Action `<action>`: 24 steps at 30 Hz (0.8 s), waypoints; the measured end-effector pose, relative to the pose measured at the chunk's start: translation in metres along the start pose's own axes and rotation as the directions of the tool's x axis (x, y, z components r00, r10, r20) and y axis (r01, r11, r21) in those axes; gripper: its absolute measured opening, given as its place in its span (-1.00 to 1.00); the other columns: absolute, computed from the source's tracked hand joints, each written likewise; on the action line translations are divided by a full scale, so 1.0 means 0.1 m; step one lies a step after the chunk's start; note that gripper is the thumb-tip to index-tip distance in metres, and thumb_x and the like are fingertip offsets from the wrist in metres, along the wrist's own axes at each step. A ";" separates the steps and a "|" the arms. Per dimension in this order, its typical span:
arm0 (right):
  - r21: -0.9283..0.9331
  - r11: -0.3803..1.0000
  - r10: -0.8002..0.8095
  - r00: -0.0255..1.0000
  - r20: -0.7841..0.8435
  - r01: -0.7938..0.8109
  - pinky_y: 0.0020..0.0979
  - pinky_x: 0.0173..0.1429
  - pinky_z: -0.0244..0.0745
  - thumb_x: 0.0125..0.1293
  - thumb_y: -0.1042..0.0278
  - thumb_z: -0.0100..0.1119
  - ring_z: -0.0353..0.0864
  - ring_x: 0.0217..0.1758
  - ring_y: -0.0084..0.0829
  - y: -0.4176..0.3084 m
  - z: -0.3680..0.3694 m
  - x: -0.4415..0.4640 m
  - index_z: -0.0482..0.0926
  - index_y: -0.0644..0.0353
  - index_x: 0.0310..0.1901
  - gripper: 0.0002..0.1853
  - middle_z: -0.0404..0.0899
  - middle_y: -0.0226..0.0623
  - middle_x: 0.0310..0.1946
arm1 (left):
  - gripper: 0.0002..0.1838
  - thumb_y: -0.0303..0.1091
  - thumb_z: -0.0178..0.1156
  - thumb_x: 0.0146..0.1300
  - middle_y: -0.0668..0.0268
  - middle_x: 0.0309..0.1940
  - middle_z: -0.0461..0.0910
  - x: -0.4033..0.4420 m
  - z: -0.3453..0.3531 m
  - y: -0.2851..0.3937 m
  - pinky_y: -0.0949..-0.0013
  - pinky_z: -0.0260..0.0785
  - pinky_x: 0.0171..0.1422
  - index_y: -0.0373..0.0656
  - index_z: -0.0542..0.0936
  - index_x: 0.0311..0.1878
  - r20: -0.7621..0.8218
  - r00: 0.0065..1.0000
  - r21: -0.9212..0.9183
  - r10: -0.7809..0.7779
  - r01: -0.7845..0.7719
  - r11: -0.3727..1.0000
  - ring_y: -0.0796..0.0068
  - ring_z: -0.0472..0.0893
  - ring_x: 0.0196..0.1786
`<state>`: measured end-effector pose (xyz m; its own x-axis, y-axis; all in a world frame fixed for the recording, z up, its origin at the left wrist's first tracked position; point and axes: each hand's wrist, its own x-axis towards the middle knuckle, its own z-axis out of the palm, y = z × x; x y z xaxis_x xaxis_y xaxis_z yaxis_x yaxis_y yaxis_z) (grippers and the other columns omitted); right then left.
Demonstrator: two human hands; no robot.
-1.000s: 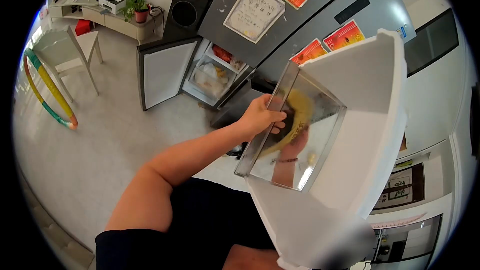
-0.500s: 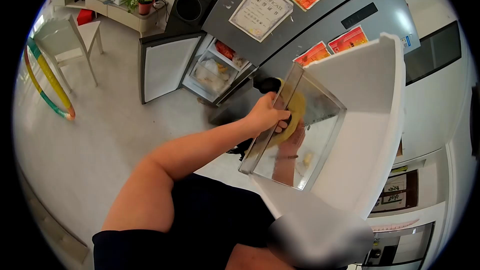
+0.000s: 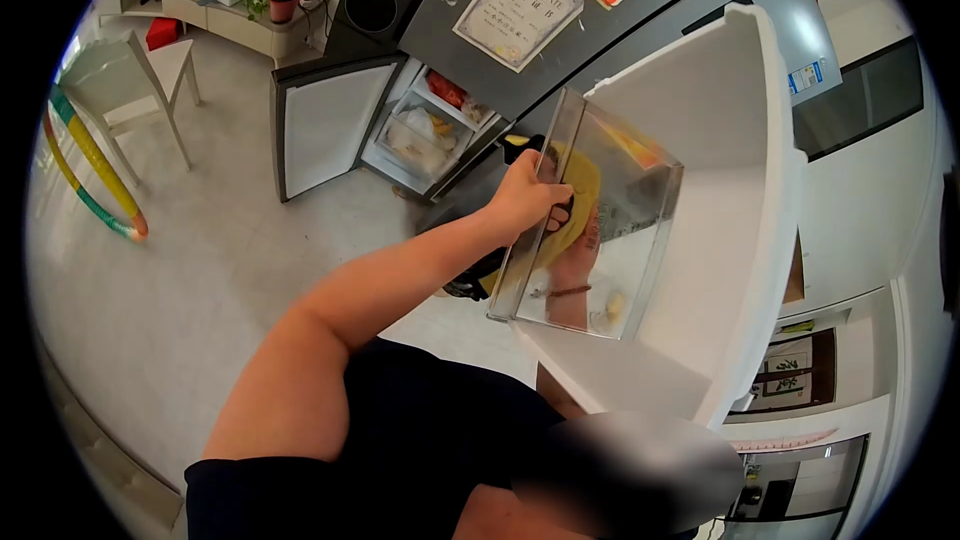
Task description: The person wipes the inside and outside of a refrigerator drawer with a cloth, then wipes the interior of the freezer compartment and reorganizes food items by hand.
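Observation:
A white freezer drawer (image 3: 735,210) with a clear front panel (image 3: 630,230) is held up in front of me, tilted. My left hand (image 3: 525,200) is closed around the top edge of the panel, fingers over to the far side. My right hand (image 3: 580,240), with a bracelet at its wrist, shows blurrily through the clear panel. It lies beyond the panel, and its fingers are too unclear to read. A yellow and black thing (image 3: 572,225) shows behind the panel, its kind unclear. Small dark specks and a pale yellowish bit appear at the panel's lower part.
Ahead stands a grey refrigerator (image 3: 610,50) with papers stuck on it. Its lower-left door (image 3: 335,130) hangs open beside a compartment with a drawer of bagged food (image 3: 420,145). A black speaker (image 3: 385,0), a white chair (image 3: 130,90) and a colourful hoop (image 3: 100,160) are at left.
The drawer has risen and shifted a little, its tilt slightly changed. My left hand has moved up with it, still on the panel edge. My right hand also appears slightly higher through the panel.

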<state>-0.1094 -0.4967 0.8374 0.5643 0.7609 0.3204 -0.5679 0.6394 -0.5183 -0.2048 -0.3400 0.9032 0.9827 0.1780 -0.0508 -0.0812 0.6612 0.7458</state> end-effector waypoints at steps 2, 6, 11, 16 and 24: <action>-0.007 1.000 -0.008 0.996 -0.085 0.007 -0.26 0.20 0.47 0.52 0.05 -0.16 0.45 0.23 -0.24 0.12 0.10 -0.10 0.32 0.24 0.29 -0.51 0.40 -0.17 0.24 | -0.59 -0.50 0.24 0.20 0.15 -0.32 0.57 0.03 -0.06 -0.03 0.28 0.57 -0.33 -0.26 0.28 0.04 -0.029 0.999 0.018 0.023 -0.022 1.000 0.35 0.65 -0.38; -0.280 0.957 -0.183 0.906 -0.381 0.075 -0.20 0.32 0.35 0.54 0.07 -0.24 0.42 0.26 -0.20 0.29 0.18 -0.52 0.28 0.20 0.34 -0.50 0.40 -0.11 0.25 | -0.60 -0.51 0.23 0.19 0.16 -0.35 0.56 0.09 -0.16 -0.07 0.33 0.49 -0.39 -0.29 0.31 0.04 -0.056 0.995 0.040 0.084 -0.082 0.996 0.40 0.61 -0.42; -0.584 0.811 -0.272 0.866 -0.419 -0.027 -0.14 0.40 0.26 0.55 0.07 -0.28 0.38 0.30 -0.18 0.46 0.14 -1.16 0.28 0.22 0.34 -0.50 0.39 -0.12 0.27 | -0.47 -0.47 0.26 0.20 0.11 -0.31 0.58 0.25 -0.26 -0.04 0.26 0.56 -0.26 -0.34 0.28 0.18 -0.157 0.978 0.066 0.136 -0.127 0.990 0.31 0.65 -0.35; -0.389 0.894 -0.391 0.814 -0.429 0.224 -0.11 0.39 0.27 0.55 0.07 -0.29 0.41 0.28 -0.14 0.05 -0.01 -1.04 0.29 0.24 0.33 -0.50 0.41 -0.13 0.25 | -0.45 -0.43 0.27 0.20 0.07 -0.17 0.57 0.25 -0.32 -0.25 0.25 0.56 -0.22 -0.38 0.28 0.20 -0.121 0.992 0.069 0.028 -0.020 0.997 0.31 0.66 -0.29; -0.468 0.799 -0.510 0.838 -0.195 0.377 -0.07 0.31 0.36 0.55 0.09 -0.31 0.48 0.19 -0.08 -0.41 -0.01 -0.11 0.30 0.26 0.31 -0.51 0.47 -0.12 0.17 | -0.43 -0.46 0.21 0.20 0.05 -0.24 0.56 -0.01 -0.22 -0.36 0.28 0.58 -0.34 -0.34 0.20 0.22 -0.075 0.992 0.031 -0.097 0.100 0.995 0.31 0.67 -0.41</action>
<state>-0.0919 -0.5316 0.8543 0.8792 0.2901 0.3778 0.0395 0.7460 -0.6647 -0.2069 -0.3481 0.8618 0.9708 0.1668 -0.1725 0.0224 0.6529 0.7571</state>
